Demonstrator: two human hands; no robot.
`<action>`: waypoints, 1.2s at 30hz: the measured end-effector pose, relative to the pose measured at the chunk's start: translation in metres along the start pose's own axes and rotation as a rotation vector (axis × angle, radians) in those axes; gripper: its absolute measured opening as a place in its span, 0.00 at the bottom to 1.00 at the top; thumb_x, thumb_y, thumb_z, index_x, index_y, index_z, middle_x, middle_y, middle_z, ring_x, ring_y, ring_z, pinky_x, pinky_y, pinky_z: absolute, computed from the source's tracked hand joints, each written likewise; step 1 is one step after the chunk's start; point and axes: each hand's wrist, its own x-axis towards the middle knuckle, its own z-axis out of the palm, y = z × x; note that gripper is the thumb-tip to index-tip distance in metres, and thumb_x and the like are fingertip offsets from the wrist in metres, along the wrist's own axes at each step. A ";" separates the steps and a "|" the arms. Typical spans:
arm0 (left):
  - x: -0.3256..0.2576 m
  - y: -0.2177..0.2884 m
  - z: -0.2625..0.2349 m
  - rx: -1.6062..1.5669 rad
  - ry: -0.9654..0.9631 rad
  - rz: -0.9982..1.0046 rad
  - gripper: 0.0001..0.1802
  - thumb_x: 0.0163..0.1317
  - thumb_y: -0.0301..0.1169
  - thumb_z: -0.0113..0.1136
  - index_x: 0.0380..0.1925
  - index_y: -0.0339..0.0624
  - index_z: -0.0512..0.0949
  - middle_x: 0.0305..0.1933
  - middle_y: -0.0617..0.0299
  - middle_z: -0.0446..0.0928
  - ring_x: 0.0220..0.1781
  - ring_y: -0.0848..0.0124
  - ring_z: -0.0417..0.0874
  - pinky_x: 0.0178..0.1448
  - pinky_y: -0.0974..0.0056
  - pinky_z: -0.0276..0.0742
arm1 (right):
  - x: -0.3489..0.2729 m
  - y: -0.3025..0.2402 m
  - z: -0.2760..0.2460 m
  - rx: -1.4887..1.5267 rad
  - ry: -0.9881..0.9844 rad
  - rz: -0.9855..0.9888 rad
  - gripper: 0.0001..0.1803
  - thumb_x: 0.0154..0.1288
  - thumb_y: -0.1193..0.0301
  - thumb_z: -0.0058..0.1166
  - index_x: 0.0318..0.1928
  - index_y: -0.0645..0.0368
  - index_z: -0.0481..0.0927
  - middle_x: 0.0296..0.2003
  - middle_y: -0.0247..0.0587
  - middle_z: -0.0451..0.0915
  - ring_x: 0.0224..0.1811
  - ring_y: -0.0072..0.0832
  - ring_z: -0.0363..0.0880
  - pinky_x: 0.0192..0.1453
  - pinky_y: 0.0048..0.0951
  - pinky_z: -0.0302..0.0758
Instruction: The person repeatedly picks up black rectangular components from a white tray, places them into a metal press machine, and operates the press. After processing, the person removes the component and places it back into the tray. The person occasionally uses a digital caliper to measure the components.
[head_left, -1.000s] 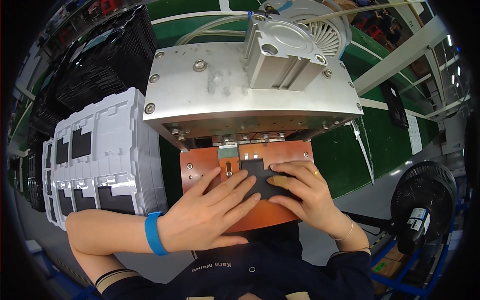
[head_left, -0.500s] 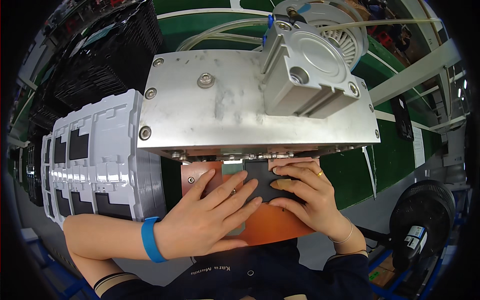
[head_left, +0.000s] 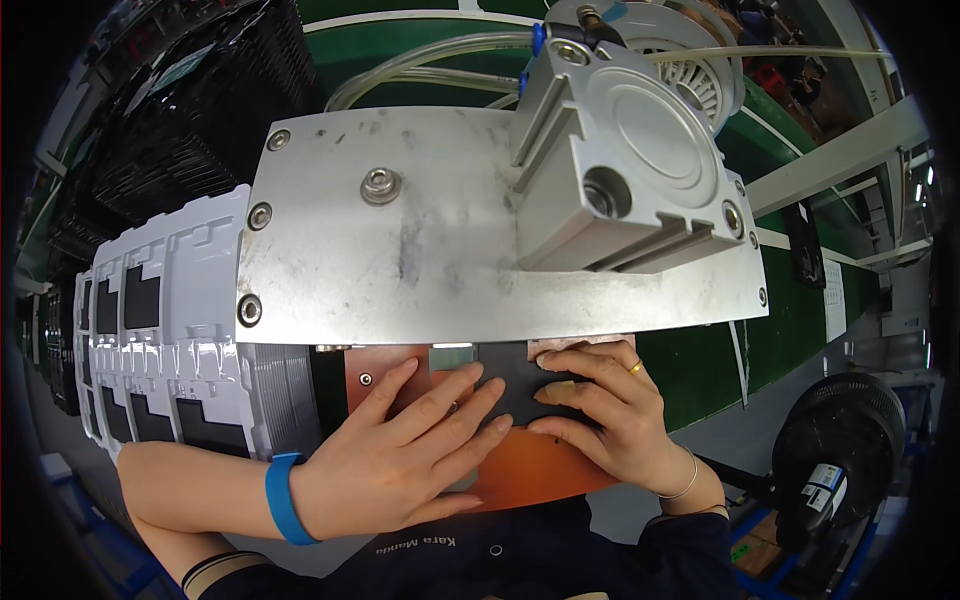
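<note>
A flat dark grey panel [head_left: 515,372] lies under the front edge of a silver metal press block, on an orange base plate [head_left: 540,470]. My left hand [head_left: 395,462] is stretched flat over the plate's left part, fingers spread, the fingertips touching or close to the panel's left edge. From the other side my right hand [head_left: 620,425] holds the panel's right edge with bent fingers and thumb. A yellow cover wraps one of its fingertips. The panel's far end is hidden beneath the metal block [head_left: 460,240].
A silver cylinder block [head_left: 620,170] tops the press, with clear hoses [head_left: 430,60] behind. White trays [head_left: 180,320] holding dark panels stand stacked at left, black trays [head_left: 190,130] beyond them. At right are a black fan-like device [head_left: 840,440] and a green tabletop [head_left: 690,380].
The press block looks larger and lower in the picture, as the viewpoint has shifted. Both hands keep nearly the same pose around the dark grey panel.
</note>
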 end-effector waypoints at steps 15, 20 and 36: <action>-0.002 -0.002 0.002 0.006 -0.011 0.004 0.37 0.62 0.60 0.59 0.66 0.51 0.73 0.73 0.54 0.67 0.75 0.56 0.66 0.73 0.39 0.57 | -0.003 -0.001 -0.002 -0.030 -0.039 0.031 0.16 0.48 0.65 0.74 0.38 0.55 0.85 0.49 0.38 0.82 0.44 0.33 0.77 0.50 0.31 0.73; -0.002 -0.002 0.001 0.003 -0.019 0.000 0.37 0.62 0.59 0.58 0.66 0.52 0.73 0.73 0.54 0.66 0.74 0.56 0.67 0.73 0.39 0.57 | -0.002 0.000 -0.001 -0.022 -0.006 0.024 0.16 0.48 0.65 0.75 0.38 0.54 0.85 0.46 0.38 0.82 0.44 0.35 0.77 0.49 0.33 0.72; 0.000 -0.001 0.001 0.009 0.002 0.016 0.37 0.63 0.59 0.58 0.65 0.49 0.73 0.73 0.52 0.67 0.75 0.54 0.65 0.74 0.40 0.56 | -0.001 0.000 -0.001 0.003 -0.009 0.023 0.15 0.48 0.66 0.74 0.36 0.54 0.83 0.50 0.37 0.81 0.47 0.35 0.76 0.51 0.34 0.72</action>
